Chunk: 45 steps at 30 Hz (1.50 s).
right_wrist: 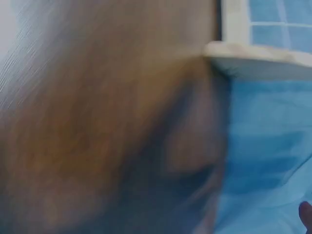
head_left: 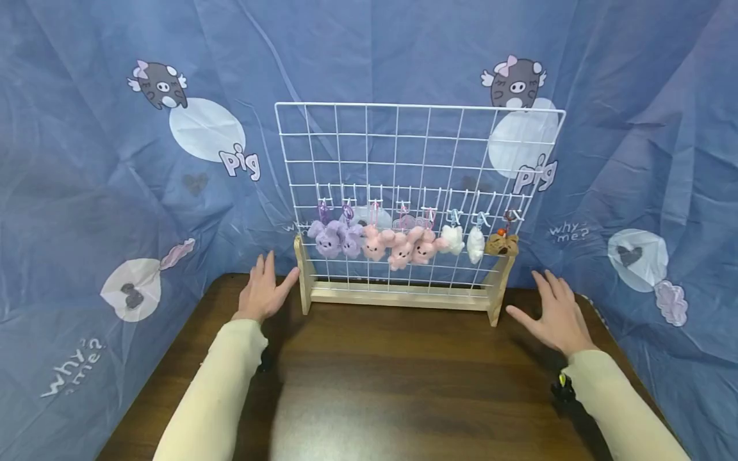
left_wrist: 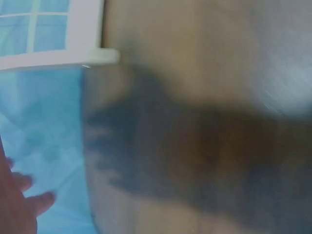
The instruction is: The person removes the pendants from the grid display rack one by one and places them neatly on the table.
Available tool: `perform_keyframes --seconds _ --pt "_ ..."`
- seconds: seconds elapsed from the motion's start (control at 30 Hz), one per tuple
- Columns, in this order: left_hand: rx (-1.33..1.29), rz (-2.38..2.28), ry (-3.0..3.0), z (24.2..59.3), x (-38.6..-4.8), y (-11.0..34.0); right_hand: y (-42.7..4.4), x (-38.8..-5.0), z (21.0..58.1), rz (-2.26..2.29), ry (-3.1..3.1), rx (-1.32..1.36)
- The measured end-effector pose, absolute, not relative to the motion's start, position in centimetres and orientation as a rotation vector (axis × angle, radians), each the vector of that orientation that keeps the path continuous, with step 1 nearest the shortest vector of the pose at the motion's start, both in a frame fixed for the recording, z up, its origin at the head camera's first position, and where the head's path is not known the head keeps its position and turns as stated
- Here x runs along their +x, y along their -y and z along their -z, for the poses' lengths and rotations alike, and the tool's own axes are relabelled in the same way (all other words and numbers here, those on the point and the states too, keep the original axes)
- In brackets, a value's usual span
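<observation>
A white wire grid rack (head_left: 426,137) stands upright in a wooden base (head_left: 398,297) at the back of the table. From its hooks hang several plush keychains: purple ones (head_left: 327,239) at the left, pink bunnies (head_left: 401,250) in the middle, white ones (head_left: 453,239) further right and a brown one (head_left: 501,244) at the right end. My left hand (head_left: 262,289) is beside the left wooden foot, fingers spread and holding nothing. Off the right foot (head_left: 500,288), my right hand (head_left: 556,315) is likewise spread and holds nothing. Both wrist views show only fingertips and the base's ends.
The brown wooden table (head_left: 392,384) reaches back to a blue cloth (head_left: 369,51) printed with pigs and words, which hangs behind and along both sides. A dark object (head_left: 563,388) sits at the right wrist.
</observation>
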State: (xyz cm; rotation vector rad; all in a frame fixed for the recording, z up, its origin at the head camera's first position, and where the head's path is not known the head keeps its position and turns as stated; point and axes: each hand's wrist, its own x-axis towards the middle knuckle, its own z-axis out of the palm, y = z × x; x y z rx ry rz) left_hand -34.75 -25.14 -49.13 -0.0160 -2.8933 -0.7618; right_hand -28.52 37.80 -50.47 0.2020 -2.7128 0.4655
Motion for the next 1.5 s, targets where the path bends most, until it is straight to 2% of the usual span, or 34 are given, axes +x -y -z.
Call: perform_keyframes --seconds 0.33,0.53,1.0,1.5 --pt "-0.168 1.205 2.56 45.3 -36.5 22.9 -35.4 -28.6 43.8 -0.774 2.531 0.227" --pt "-0.176 1.34 2.523 43.6 -37.2 21.8 -34.0 -29.0 41.3 -0.916 2.429 0.22" --pt "-0.211 1.359 2.517 43.7 -37.5 20.8 -32.5 -30.2 38.8 -0.93 2.389 0.279" --pt "-0.183 1.321 2.449 44.4 -37.8 20.6 -31.9 -30.8 37.0 -1.004 2.603 0.328"
